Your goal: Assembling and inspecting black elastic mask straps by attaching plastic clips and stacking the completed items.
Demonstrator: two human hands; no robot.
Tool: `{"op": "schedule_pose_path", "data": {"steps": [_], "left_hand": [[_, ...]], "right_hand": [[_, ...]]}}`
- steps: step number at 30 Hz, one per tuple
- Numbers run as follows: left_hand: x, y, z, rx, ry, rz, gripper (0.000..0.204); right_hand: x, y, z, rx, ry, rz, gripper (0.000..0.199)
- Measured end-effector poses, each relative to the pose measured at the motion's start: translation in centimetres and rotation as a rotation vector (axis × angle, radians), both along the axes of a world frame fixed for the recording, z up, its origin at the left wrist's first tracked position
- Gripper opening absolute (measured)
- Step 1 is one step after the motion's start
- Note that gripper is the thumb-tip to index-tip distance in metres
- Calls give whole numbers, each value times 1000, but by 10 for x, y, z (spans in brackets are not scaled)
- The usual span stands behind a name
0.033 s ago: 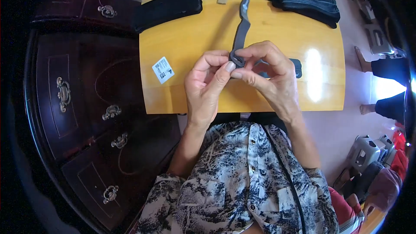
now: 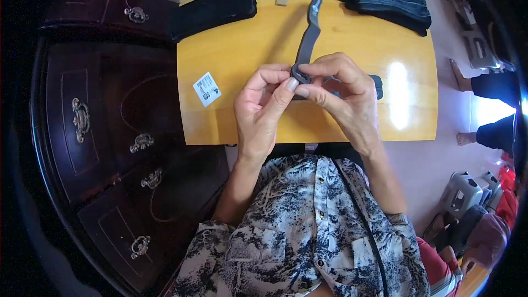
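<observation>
A dark grey strap (image 2: 306, 44) lies lengthwise on the yellow wooden table (image 2: 236, 49), its far end pointing away from me. Both hands pinch its near end, which is folded or rolled into a small loop. My left hand (image 2: 264, 104) grips the loop with thumb and forefinger from the left. From the right, my right hand (image 2: 344, 96) closes on the same end with its fingers curled over. A dark flat piece (image 2: 377, 86) shows partly from behind my right hand.
A white label (image 2: 207, 88) lies left of my hands. A long black pad (image 2: 212, 11) and a pile of black straps (image 2: 390, 0) sit at the table's far side. A dark drawer cabinet (image 2: 82, 121) stands left. Another person's bare feet (image 2: 466, 138) are at right.
</observation>
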State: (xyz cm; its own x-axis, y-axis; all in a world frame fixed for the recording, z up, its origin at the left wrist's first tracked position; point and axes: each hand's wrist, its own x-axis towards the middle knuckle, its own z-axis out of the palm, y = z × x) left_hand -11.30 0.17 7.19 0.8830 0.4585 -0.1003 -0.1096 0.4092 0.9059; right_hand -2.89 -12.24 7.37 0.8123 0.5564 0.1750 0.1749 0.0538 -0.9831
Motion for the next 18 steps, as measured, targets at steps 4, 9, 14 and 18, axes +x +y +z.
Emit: {"op": "schedule_pose_path", "data": {"steps": [4,9,14,18], "left_hand": [[3,0,-1,52,-25,-21,9],[7,1,-6,107,79,-98,8],[3,3,2,145,68,-94,12],[-9,3,22,134,-44,-153,5]], "right_hand": [[-1,0,-3,-23,-34,-23,17],[-7,7,0,-136,-354,-156,7],[-4,17,9,-109,102,-246,11],[61,21,5,-22,82,-404,20]]}}
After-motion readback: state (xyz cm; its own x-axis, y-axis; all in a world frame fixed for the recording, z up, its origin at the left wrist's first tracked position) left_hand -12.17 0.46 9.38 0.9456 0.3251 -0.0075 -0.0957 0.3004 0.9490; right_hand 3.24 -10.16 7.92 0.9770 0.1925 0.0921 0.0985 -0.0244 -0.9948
